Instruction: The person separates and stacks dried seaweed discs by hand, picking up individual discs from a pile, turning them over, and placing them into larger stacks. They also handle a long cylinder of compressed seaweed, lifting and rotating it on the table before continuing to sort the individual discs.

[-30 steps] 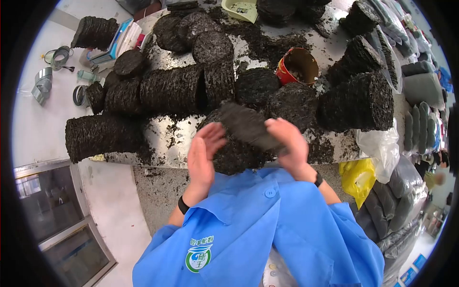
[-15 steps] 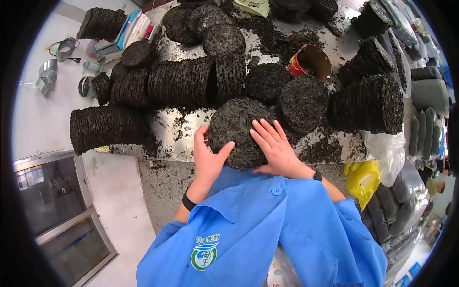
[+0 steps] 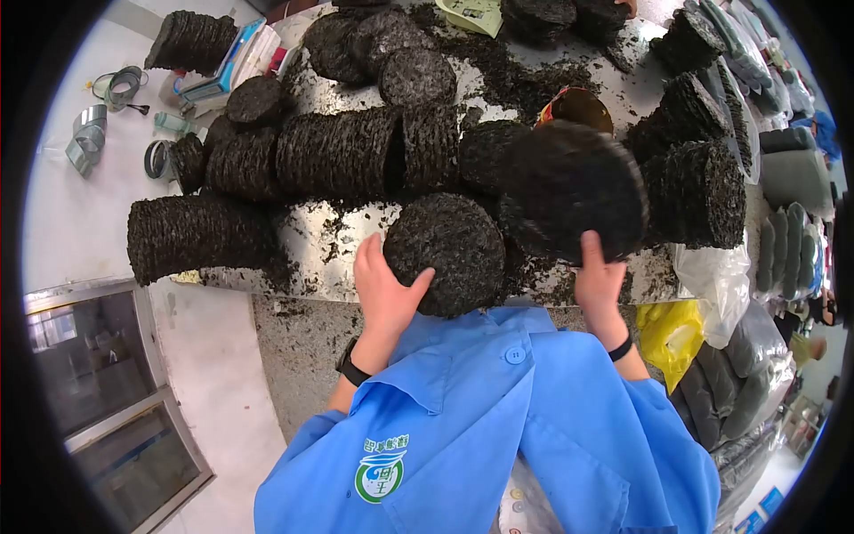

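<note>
A round cake of dried black seaweed (image 3: 449, 254) stands on edge at the table's front, its face towards me. My left hand (image 3: 389, 289) grips it at the left, thumb across its face and fingers along the rim. To the right, my right hand (image 3: 600, 280) holds a second, thin seaweed disc (image 3: 574, 187), blurred by motion, with one finger on its near face; its other fingers are partly hidden. This disc covers part of the seaweed behind it and the lower part of a red tin (image 3: 583, 109).
Rows of stacked seaweed discs (image 3: 338, 153) lie across the metal table (image 3: 325, 233), with loose crumbs around. Another stack (image 3: 200, 236) lies front left, more (image 3: 698, 191) at right. A yellow bag (image 3: 667, 338) hangs at the front edge. Part of another person's hand (image 3: 632, 7) shows at the top.
My right hand has moved right, taking a seaweed disc off the front cake and carrying it in front of the tin. My left hand stays at the front cake.
</note>
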`<state>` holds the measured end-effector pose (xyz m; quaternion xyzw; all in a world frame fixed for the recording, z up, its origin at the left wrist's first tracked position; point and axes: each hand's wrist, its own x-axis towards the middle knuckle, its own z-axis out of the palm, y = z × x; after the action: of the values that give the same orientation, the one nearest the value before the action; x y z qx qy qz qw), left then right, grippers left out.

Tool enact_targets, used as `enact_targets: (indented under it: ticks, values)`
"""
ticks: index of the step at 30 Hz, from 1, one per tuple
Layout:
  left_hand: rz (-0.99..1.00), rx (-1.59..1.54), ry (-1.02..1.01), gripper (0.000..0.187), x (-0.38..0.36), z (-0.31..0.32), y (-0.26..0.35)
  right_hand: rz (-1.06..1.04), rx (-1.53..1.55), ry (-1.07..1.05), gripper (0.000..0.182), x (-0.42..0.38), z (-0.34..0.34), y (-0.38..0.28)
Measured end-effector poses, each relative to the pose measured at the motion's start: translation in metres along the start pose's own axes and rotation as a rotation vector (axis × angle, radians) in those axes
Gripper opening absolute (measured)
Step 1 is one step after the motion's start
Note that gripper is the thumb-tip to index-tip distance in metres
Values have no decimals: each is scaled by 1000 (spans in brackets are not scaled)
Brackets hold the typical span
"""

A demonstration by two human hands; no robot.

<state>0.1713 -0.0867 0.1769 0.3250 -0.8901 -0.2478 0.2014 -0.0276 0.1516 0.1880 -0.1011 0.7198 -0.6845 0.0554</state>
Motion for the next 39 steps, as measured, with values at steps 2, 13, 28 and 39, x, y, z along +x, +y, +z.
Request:
enact_targets:
  ticks: [2, 13, 28, 39]
  values:
    - [-176, 0, -218, 89, -2, 3, -4, 280, 171, 130, 37, 12, -27, 25]
    - [-501, -773, -124, 75, 18, 2, 14, -598, -606, -942, 98, -28, 35, -15]
    - [-273, -13, -182, 86, 2, 14, -11, -536, -691, -697, 102, -10, 13, -3]
    - [-505, -1489, -293, 48, -7, 8, 1, -431, -408, -844, 91, -21, 55, 9]
